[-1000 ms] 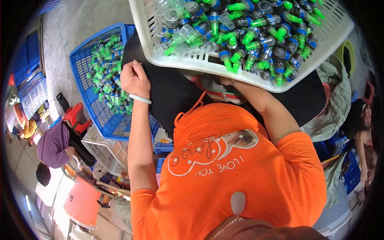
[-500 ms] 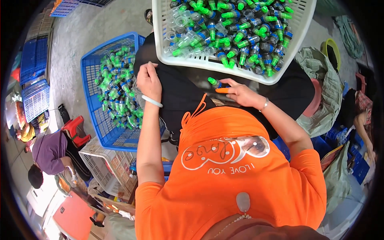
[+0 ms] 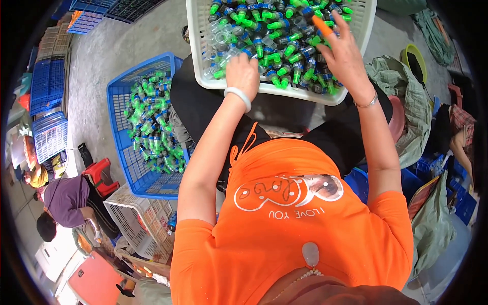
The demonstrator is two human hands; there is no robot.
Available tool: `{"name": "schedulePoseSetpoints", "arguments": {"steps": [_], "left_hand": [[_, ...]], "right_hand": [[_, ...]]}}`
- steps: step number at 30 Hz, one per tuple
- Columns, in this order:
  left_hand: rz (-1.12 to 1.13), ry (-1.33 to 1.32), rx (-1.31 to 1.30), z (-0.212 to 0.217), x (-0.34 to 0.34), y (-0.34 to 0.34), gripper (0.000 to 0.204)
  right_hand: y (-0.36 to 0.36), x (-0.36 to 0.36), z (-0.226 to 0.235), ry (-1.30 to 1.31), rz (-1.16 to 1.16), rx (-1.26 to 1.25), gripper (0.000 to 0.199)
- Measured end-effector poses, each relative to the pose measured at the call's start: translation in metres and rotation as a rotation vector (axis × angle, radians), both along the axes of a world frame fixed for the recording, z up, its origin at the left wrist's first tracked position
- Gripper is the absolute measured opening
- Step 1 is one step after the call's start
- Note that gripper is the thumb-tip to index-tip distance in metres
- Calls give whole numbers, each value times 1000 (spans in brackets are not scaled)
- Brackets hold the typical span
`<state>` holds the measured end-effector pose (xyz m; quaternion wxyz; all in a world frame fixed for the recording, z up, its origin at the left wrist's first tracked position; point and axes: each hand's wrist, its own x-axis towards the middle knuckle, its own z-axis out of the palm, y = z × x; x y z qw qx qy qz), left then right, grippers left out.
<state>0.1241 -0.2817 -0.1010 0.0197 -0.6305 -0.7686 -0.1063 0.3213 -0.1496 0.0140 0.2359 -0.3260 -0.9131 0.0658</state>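
A white plastic basket (image 3: 201, 68) lies over my knees, heaped with small dark plastic pieces (image 3: 292, 48) that have blue rings and bright green tips. Clear plastic cups (image 3: 222, 36) gather at its left side. My left hand (image 3: 243, 76), below a pale bangle, bends its fingers down among the clear cups; its fingertips are closed together, and what they hold is hidden. Over the right part of the heap, my right hand (image 3: 346, 58) has its fingers apart, one in an orange finger cover (image 3: 323, 26). Nothing shows clearly in it.
On the floor to my left stands a blue basket (image 3: 118, 129) full of similar green-tipped pieces. Behind it are a white crate (image 3: 122, 213), a red stool (image 3: 101, 175) and a bent-over person in purple (image 3: 66, 201). Green sacking (image 3: 399, 96) lies at my right.
My left hand has moved from beside my thigh up to the white basket's near edge. My right hand has risen from my lap into the heap; the green-tipped piece near its fingers no longer shows there.
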Motion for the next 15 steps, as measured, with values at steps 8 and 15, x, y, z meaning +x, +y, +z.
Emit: {"name": "schedulePoseSetpoints", "arguments": {"steps": [8,15], "left_hand": [[24,181,-183,-7,5,13,10],[58,72,56,12,-17,-11,26]], "right_hand": [[-42,5,-52,184,154,-65,33],[-62,-2,-71,237,141,-199,24]]}}
